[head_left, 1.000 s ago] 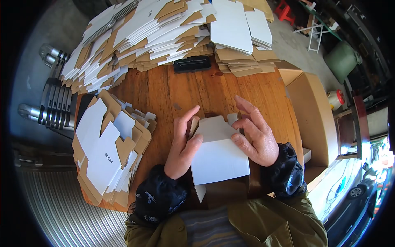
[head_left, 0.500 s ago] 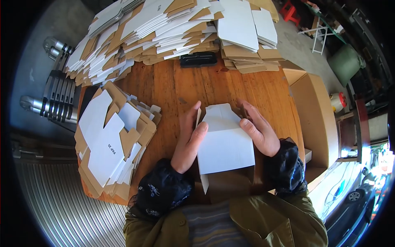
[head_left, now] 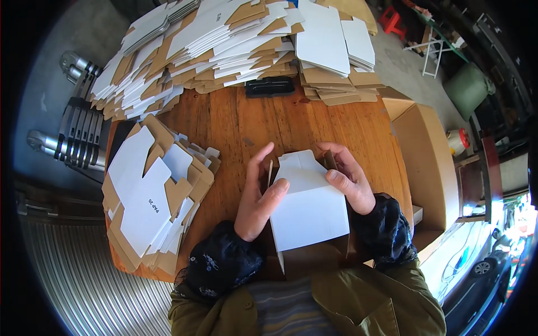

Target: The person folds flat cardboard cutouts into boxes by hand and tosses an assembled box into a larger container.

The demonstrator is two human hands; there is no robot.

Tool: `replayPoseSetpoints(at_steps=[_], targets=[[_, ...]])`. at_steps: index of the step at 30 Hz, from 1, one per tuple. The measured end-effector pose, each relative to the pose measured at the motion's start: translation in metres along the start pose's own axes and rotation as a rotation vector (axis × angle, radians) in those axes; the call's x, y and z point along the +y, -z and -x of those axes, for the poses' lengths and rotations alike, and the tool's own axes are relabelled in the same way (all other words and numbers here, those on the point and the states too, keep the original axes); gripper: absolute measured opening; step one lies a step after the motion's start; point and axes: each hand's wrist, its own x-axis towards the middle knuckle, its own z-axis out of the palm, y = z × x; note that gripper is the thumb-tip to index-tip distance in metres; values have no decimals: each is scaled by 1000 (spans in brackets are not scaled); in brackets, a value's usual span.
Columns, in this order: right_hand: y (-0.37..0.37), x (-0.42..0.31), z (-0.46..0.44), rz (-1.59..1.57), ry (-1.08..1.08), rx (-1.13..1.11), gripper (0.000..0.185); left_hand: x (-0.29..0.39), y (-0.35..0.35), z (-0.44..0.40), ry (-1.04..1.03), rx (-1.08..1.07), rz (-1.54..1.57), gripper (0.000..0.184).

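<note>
A part-folded cardboard box (head_left: 309, 215), white outside and brown inside, is between my two hands in front of my body. Its flaps stand loose at the far end, and the near end gapes open. My left hand (head_left: 256, 199) grips the left side, thumb over the white top panel and fingers along the side flap. On the right, my right hand (head_left: 353, 179) has its thumb on the top edge and its fingers bent around the brown side flap (head_left: 329, 160). Parts of the fingers are hidden behind the flaps.
Flat box blanks (head_left: 140, 193) lie stacked on the wooden table (head_left: 224, 120) at left. Larger piles of blanks (head_left: 224, 50) fill the far edge, with a black tray (head_left: 270, 87) before them. A big open carton (head_left: 428, 162) stands beside the table at right.
The box has come slightly nearer to my body. My right fingers have bent further over the right flap, and my left hand has shifted a little down with the box.
</note>
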Motion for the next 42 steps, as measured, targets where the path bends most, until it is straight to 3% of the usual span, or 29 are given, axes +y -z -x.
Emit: replayPoseSetpoints(at_steps=[7, 10, 13, 16, 19, 22, 30, 34, 42], targets=[[-7, -7, 8, -156, 30, -51, 44, 0, 0, 6, 63, -72, 131, 55], [-11, -11, 5, -42, 214, -45, 42, -9, 4, 5, -82, -77, -12, 56], [-7, -8, 4, 16, 269, -53, 45, -3, 6, 4, -159, -145, -76, 55], [-8, -3, 5, 55, 286, 27, 49, 0, 7, 9, 10, -124, 125, 47], [-3, -2, 6, 270, 343, 90, 50, 0, 2, 8, -97, 12, 188, 41], [-9, -7, 7, 139, 275, 74, 49, 2, 1, 8, -99, 28, 183, 37], [-2, -12, 9, 216, 319, 15, 51, 5, 2, 12, -48, 4, 172, 34], [-4, -11, 10, 47, 307, -46, 53, 7, 3, 13, -32, -43, 140, 34], [0, -7, 10, 251, 432, 45, 52, 3, 8, 10, -99, -64, 54, 32]])
